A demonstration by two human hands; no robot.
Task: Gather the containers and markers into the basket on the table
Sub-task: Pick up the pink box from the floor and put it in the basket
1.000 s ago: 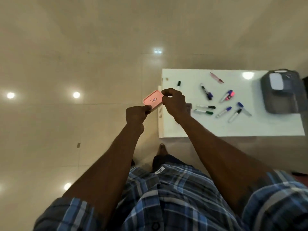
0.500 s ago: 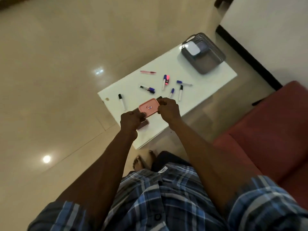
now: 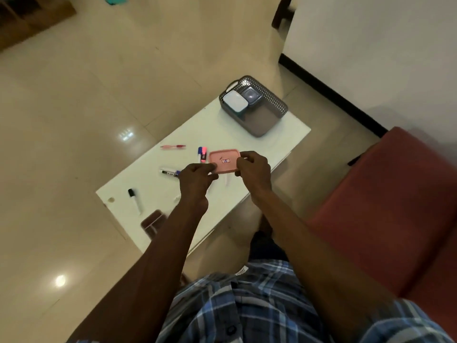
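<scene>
Head view: left hand (image 3: 197,178) and right hand (image 3: 253,169) each pinched an end of the pink container (image 3: 224,160), held above the white table (image 3: 247,134). Grey basket (image 3: 262,121) sat at the far end, two containers inside. Markers (image 3: 170,172) lay scattered on the table.

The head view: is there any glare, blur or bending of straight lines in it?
Head view: bright lamp reflections glare on the glossy floor; the room is dim, so the markers near the pink lid look soft; the far corners are smeared; the wide lens bows the table edges and the black baseboard slightly.
</scene>
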